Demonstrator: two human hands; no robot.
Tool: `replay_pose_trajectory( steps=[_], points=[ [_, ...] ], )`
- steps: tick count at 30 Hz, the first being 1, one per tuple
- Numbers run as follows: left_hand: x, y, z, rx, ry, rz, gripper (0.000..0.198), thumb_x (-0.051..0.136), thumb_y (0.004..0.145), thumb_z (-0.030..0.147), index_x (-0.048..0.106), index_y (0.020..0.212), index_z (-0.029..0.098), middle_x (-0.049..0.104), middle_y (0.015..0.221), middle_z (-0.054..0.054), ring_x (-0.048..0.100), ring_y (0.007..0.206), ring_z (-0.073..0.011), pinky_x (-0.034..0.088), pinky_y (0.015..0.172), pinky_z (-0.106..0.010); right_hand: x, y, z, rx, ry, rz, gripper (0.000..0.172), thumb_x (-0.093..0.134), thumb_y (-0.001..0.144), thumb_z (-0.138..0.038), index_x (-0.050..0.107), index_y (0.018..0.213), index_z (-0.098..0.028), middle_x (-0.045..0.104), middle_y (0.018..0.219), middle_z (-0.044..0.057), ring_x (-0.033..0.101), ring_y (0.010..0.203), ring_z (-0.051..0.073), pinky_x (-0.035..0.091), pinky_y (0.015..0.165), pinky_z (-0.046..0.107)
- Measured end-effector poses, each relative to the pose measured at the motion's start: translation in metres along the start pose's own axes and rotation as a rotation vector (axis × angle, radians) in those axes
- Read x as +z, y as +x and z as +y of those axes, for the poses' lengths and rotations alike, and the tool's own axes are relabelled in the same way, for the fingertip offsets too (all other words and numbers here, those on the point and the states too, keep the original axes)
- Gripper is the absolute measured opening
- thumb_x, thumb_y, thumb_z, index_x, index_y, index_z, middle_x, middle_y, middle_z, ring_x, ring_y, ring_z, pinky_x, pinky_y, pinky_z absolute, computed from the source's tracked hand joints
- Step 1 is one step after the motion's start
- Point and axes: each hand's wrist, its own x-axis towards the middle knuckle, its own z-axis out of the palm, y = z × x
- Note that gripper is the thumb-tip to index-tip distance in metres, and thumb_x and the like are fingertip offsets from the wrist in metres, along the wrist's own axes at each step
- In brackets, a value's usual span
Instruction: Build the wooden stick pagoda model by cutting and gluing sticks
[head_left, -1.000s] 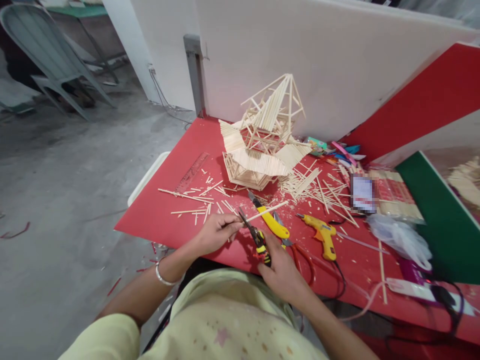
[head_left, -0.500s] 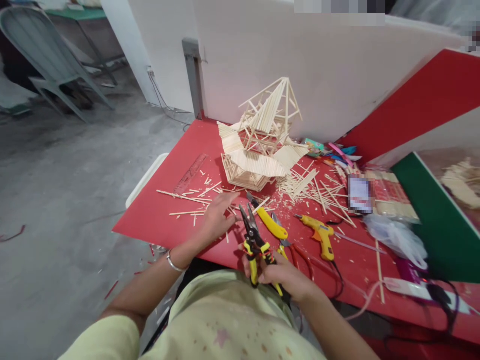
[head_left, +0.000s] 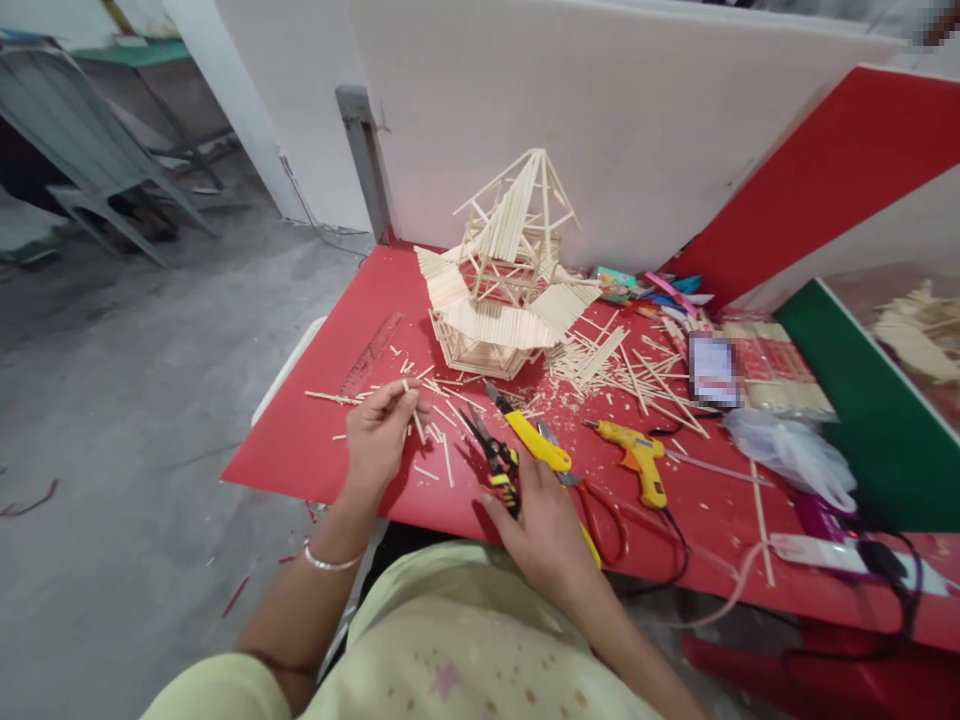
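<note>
A short wooden stick (head_left: 413,412) is pinched between the thumb and fingers of my left hand (head_left: 377,438), just above the red tabletop. My right hand (head_left: 546,515) is around the black-and-yellow handles of a pair of pliers (head_left: 489,447), which lie low over the table with the jaws pointing away and to the left. Part of the handles is hidden under my palm. Loose cut sticks (head_left: 448,460) lie between my hands. Beyond them stands a pagoda-like model (head_left: 495,325) built from thin sticks, with a partly covered pointed roof frame.
A yellow-handled cutter (head_left: 538,440) and red-handled pliers (head_left: 611,525) lie by my right hand. Further right are a corded glue gun (head_left: 634,455), a phone (head_left: 714,370) and a plastic bag (head_left: 787,455). A clear ruler (head_left: 373,353) lies left; a stick pile (head_left: 600,360) sits beside the model.
My left hand has come up with a short stick pinched in it. My right hand has moved the pliers forward and down to the table, and their jaws look closer together.
</note>
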Motion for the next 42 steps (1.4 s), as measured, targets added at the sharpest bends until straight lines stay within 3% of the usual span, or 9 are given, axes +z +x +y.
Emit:
replay_pose_trajectory(
  steps=[4, 8, 13, 15, 22, 28, 31, 37, 42],
  points=[
    [0.001, -0.018, -0.015, -0.132, -0.076, -0.156, 0.031, 0.069, 0.084, 0.034, 0.069, 0.109, 0.016, 0.064, 0.068, 0.0, 0.046, 0.044, -0.0035, 0.036, 0.041, -0.016, 0.032, 0.017, 0.002, 0.037, -0.317, 0.074, 0.074, 0.053, 0.086, -0.061, 0.045, 0.141, -0.012, 0.056, 0.123, 0.023, 0.05, 0.111, 0.038, 0.039, 0.09, 0.052],
    [0.015, -0.027, -0.018, -0.274, -0.149, -0.277, 0.029, 0.071, 0.082, 0.036, 0.069, 0.101, 0.014, 0.067, 0.066, -0.002, 0.04, 0.038, -0.0018, 0.03, 0.037, -0.015, 0.024, 0.034, 0.027, -0.116, -0.351, 0.126, 0.055, 0.044, 0.094, -0.051, 0.048, 0.139, -0.02, 0.051, 0.133, 0.018, 0.047, 0.115, 0.032, 0.036, 0.093, 0.045],
    [0.022, -0.03, -0.022, -0.354, -0.156, -0.274, 0.033, 0.076, 0.075, 0.039, 0.069, 0.091, 0.012, 0.069, 0.066, -0.004, 0.045, 0.039, -0.0038, 0.028, 0.034, -0.014, 0.009, 0.065, 0.053, -0.091, -0.44, 0.074, 0.034, 0.049, 0.093, -0.037, 0.063, 0.114, -0.015, 0.063, 0.097, 0.015, 0.053, 0.095, 0.027, 0.04, 0.084, 0.038],
    [0.023, -0.033, -0.025, -0.363, -0.145, -0.267, 0.033, 0.076, 0.077, 0.039, 0.07, 0.094, 0.012, 0.067, 0.065, -0.003, 0.044, 0.039, -0.0033, 0.028, 0.034, -0.014, 0.01, 0.068, 0.058, -0.087, -0.437, 0.043, 0.028, 0.048, 0.094, -0.036, 0.065, 0.103, -0.015, 0.062, 0.093, 0.014, 0.054, 0.093, 0.026, 0.042, 0.083, 0.038],
    [0.025, -0.037, -0.024, -0.365, -0.115, -0.263, 0.032, 0.075, 0.077, 0.041, 0.073, 0.091, 0.013, 0.063, 0.061, 0.0, 0.04, 0.039, -0.0025, 0.029, 0.036, -0.016, -0.006, 0.011, 0.04, -0.165, -0.033, 0.203, 0.041, 0.035, 0.1, -0.038, 0.045, 0.132, -0.014, 0.062, 0.117, 0.016, 0.061, 0.104, 0.024, 0.05, 0.086, 0.036],
    [0.03, -0.05, -0.02, -0.4, -0.007, -0.324, 0.032, 0.075, 0.075, 0.043, 0.072, 0.087, 0.013, 0.062, 0.061, 0.0, 0.041, 0.04, -0.0041, 0.034, 0.04, -0.018, 0.009, -0.022, 0.032, -0.225, -0.006, 0.148, 0.046, 0.043, 0.098, -0.031, 0.039, 0.142, -0.017, 0.064, 0.124, 0.013, 0.063, 0.108, 0.022, 0.051, 0.088, 0.034],
    [0.026, -0.058, -0.022, -0.419, 0.063, -0.392, 0.031, 0.07, 0.079, 0.044, 0.069, 0.075, 0.013, 0.062, 0.062, -0.001, 0.042, 0.042, -0.005, 0.035, 0.04, -0.019, 0.017, -0.027, 0.04, -0.208, 0.003, 0.107, 0.046, 0.045, 0.097, -0.03, 0.043, 0.141, -0.017, 0.066, 0.121, 0.013, 0.063, 0.107, 0.023, 0.051, 0.088, 0.035],
    [0.023, -0.067, -0.024, -0.427, 0.075, -0.399, 0.032, 0.066, 0.082, 0.045, 0.067, 0.072, 0.014, 0.058, 0.058, 0.001, 0.038, 0.041, -0.0054, 0.03, 0.04, -0.019, 0.016, -0.032, 0.044, -0.268, 0.034, 0.138, 0.043, 0.046, 0.096, -0.029, 0.049, 0.136, -0.014, 0.07, 0.102, 0.013, 0.066, 0.094, 0.022, 0.052, 0.079, 0.032],
    [0.02, -0.07, -0.011, -0.379, 0.13, -0.45, 0.03, 0.062, 0.084, 0.039, 0.064, 0.067, 0.015, 0.053, 0.054, 0.002, 0.036, 0.044, -0.0061, 0.027, 0.044, -0.019, 0.018, -0.035, 0.041, -0.308, 0.045, 0.165, 0.042, 0.046, 0.096, -0.026, 0.047, 0.136, -0.013, 0.068, 0.095, 0.01, 0.064, 0.086, 0.02, 0.049, 0.074, 0.029]
  ],
)
